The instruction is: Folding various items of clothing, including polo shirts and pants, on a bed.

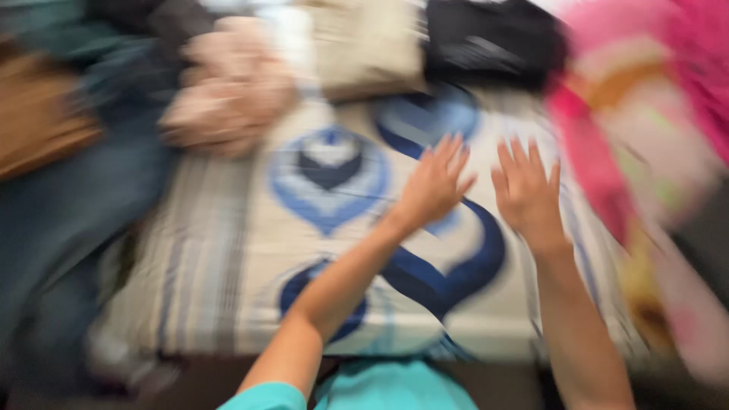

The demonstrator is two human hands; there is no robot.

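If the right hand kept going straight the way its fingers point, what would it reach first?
Probably the black folded garment at the far edge. The right hand points up-frame over the blue-patterned sheet, fingers spread; blur makes depth uncertain, and the pink fabric lies just to its right.

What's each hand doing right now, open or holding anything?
Left hand: open, fingers spread, holding nothing, over the patterned cloth.
Right hand: open, holding nothing, same cloth.

Two hands: left hand (434, 182), right hand (526, 191), both spread flat; one blue-patterned bed sheet (228, 250); one pink garment (231, 91); one beige folded cloth (364, 45); one black garment (493, 38); one pink blanket (653, 129); one pair of jeans (61, 220)
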